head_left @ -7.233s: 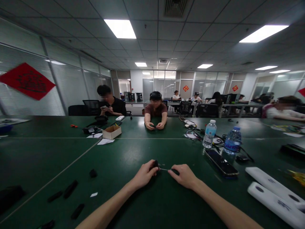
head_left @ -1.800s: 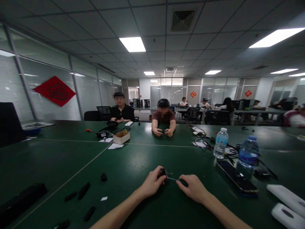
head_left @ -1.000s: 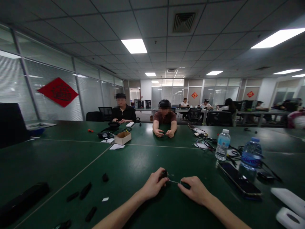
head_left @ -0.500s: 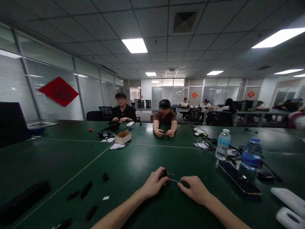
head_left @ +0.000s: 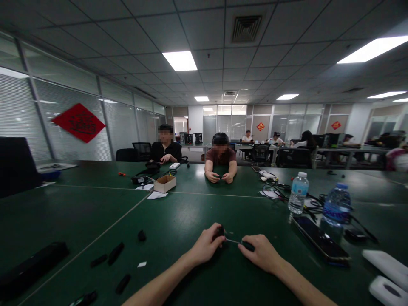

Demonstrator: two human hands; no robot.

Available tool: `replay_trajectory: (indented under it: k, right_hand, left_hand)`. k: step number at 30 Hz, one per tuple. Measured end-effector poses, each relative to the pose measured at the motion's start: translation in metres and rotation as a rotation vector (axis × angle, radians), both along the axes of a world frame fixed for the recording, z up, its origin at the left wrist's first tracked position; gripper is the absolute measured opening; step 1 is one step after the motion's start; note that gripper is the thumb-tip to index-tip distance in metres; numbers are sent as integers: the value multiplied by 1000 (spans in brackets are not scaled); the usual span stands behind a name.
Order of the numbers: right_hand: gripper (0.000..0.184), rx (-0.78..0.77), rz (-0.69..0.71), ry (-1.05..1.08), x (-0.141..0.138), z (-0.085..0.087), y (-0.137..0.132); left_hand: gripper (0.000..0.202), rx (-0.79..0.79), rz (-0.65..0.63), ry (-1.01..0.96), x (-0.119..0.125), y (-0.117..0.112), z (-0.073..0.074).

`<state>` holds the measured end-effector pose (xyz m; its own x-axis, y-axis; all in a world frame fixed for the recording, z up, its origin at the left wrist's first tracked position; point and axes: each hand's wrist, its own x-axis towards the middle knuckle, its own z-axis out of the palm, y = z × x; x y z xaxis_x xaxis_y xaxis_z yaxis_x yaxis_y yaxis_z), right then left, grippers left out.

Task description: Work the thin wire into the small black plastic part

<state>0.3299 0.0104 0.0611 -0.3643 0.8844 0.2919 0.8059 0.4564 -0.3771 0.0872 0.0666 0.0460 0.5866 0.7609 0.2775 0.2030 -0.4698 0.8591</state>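
Observation:
Just above the green table [head_left: 178, 221], my left hand [head_left: 205, 245] is closed on a small black part [head_left: 219, 230], mostly covered by the fingers. My right hand [head_left: 260, 253] grips a screwdriver by its dark handle [head_left: 247, 245]. The thin metal shaft [head_left: 233, 241] points left, and its tip meets or lies very near the black part; which of the two I cannot tell. On the table to the left lie several small black pieces [head_left: 115, 253] and a white scrap [head_left: 142, 264].
On the right are a phone [head_left: 320, 240], two water bottles [head_left: 298, 193], cables and white devices [head_left: 387, 267]. A long black case [head_left: 32, 267] lies at left. Farther back stands a small open box [head_left: 165, 184]. Two people [head_left: 220, 157] sit across the table.
My hands and the screwdriver hold almost the same position. Across the table, the person at left has shifted their head and hands slightly.

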Motion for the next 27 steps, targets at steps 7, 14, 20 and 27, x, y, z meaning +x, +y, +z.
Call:
replay_trajectory:
  k: [7,14,20,27]
  right_hand:
    - [36,-28,16,10,0,4,-3]
    - [35,-9,8,4,0,1,0]
    - [33,-2,-1,18,0,-5,3]
    - [34,-7,-2,27,-1,-2,1]
  left_hand:
    - [27,-15,-14,8,-1,-2,4]
    - [26,-19,-11,16,0,-2,4]
    - [27,-15,17,23,1,1,-1]
    - [26,-20,-8,18,0,-2,4]
